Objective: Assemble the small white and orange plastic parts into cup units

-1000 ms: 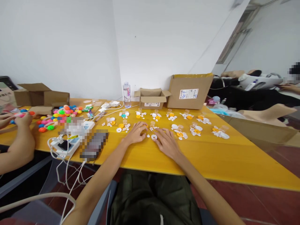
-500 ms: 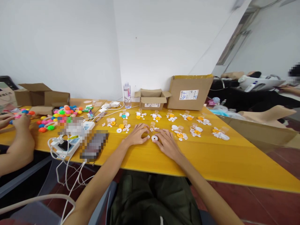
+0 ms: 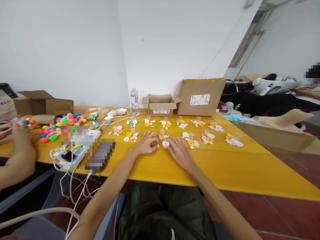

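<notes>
My left hand [image 3: 146, 144] is above the table with its thumb and forefinger curved together at a small white plastic piece [image 3: 158, 146]. What its other fingers touch is hidden. My right hand [image 3: 180, 151] has thumb and forefinger at the edge of a white ring-shaped plastic disc [image 3: 165, 143], its other fingers stretched forward over the table. Just beyond, between the two hands, lie small white pieces with holes [image 3: 163, 136] and a clear plastic cup [image 3: 162, 131]. To the right of my right hand is a group with an orange ring [image 3: 191, 143] and white parts.
Similar groups of white and orange parts [image 3: 182, 122] lie in rows across the yellow table [image 3: 225, 170]. Behind stand a water bottle [image 3: 134, 101], a small open carton [image 3: 161, 108] and a bigger box [image 3: 200, 100]. Leftward are a power strip [image 3: 72, 156], phone [image 3: 100, 155], colourful balls [image 3: 71, 120] and another person's arm [image 3: 21, 153].
The white disc has shifted slightly away from me and its hole shows less. My left thumb and forefinger have drawn closer together. The whole view has shifted a little.
</notes>
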The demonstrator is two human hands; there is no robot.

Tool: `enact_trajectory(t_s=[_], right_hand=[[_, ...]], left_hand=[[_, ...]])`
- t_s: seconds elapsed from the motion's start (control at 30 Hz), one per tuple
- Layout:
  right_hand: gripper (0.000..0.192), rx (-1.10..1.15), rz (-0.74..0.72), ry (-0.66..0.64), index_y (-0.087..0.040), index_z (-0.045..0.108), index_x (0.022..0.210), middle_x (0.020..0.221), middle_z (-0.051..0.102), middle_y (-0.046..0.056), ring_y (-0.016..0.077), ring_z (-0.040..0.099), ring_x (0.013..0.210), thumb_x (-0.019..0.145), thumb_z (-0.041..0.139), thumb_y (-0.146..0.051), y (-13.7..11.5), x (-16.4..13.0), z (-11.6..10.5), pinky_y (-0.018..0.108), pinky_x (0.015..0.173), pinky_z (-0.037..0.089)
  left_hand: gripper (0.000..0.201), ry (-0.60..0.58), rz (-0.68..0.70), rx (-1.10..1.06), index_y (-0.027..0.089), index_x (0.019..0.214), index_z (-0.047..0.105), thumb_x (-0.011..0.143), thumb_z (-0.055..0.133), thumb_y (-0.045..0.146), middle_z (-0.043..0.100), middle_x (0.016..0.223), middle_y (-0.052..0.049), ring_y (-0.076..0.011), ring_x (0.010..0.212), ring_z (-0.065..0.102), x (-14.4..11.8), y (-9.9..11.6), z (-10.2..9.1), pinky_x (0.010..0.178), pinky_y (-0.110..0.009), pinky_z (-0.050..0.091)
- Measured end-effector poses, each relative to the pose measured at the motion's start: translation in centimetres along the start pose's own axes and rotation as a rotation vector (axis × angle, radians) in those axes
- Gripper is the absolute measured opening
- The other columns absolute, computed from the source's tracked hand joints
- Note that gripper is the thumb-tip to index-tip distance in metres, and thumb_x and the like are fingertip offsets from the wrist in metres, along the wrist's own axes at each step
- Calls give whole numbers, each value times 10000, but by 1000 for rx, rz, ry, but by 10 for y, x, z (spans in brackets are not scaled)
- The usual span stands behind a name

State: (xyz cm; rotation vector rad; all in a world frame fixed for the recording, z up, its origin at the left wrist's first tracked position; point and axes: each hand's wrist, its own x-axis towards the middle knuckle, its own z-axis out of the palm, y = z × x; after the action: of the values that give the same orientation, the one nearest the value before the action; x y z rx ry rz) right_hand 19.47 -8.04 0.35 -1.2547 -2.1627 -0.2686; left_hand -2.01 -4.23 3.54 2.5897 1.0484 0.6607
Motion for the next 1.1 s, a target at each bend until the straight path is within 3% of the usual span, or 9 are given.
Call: enact_trajectory(t_s=[0.17, 0.33, 0.57, 0.73, 0.9, 1.0, 1.1], right_hand=[[262, 2, -9, -3, -261, 646, 1156, 1066, 694, 79, 245, 599, 969, 1004, 435, -285, -2, -1, 0, 359, 814, 440], [230, 32, -107, -60, -251, 652, 1107, 1050, 698, 70, 233, 602, 984, 998, 450, -258, -7, -1, -4, 357, 841, 456], [193, 53, -157, -86, -239, 657, 1009, 976, 718, 51, 209, 627, 944, 997, 464, -237, -10, -1, -8, 353, 859, 478], [221, 48, -166, -53, -247, 669, 1006, 1057, 724, 53, 206, 636, 974, 1003, 448, -230, -10, -4, -7, 356, 883, 480], [276, 58, -46, 63, -239, 677, 1015, 1080, 721, 69, 219, 635, 991, 999, 403, -205, -3, -4, -2, 362, 856, 484], [281, 82, 100, 135, -241, 675, 1025, 1057, 722, 77, 239, 641, 965, 979, 402, -194, 8, 5, 2, 382, 859, 490], [232, 103, 208, 122, -237, 676, 1027, 1027, 726, 87, 268, 650, 957, 945, 460, -214, 19, 24, 5, 398, 836, 509]], left_hand=[[168, 44, -34, -21, 272, 1024, 661, 870, 592, 263, 587, 1294, -54, -273, 1227, 496, -1, -2, -2, 1061, -459, 375], [326, 62, -50, 30, 297, 1205, 612, 891, 548, 242, 527, 1380, -53, -273, 1279, 452, -2, -6, -2, 1080, -453, 372], [379, 13, -88, 105, 336, 1295, 601, 965, 478, 478, 397, 1526, -51, -309, 1399, 334, 1, -5, 3, 1149, -548, 298], [432, -35, -86, 113, 370, 1331, 582, 953, 476, 549, 376, 1548, -44, -315, 1398, 344, 2, -7, 4, 1160, -580, 274], [400, 1, -86, 110, 363, 1318, 584, 975, 449, 517, 396, 1536, -34, -295, 1399, 349, 2, -8, 3, 1148, -544, 314], [334, 106, -136, 116, 329, 1225, 633, 999, 420, 452, 470, 1467, -41, -280, 1354, 405, 4, -11, 3, 1110, -505, 374], [266, 239, -214, 126, 270, 1126, 660, 999, 440, 348, 561, 1335, -72, -271, 1260, 491, 7, -19, 7, 1049, -466, 435]])
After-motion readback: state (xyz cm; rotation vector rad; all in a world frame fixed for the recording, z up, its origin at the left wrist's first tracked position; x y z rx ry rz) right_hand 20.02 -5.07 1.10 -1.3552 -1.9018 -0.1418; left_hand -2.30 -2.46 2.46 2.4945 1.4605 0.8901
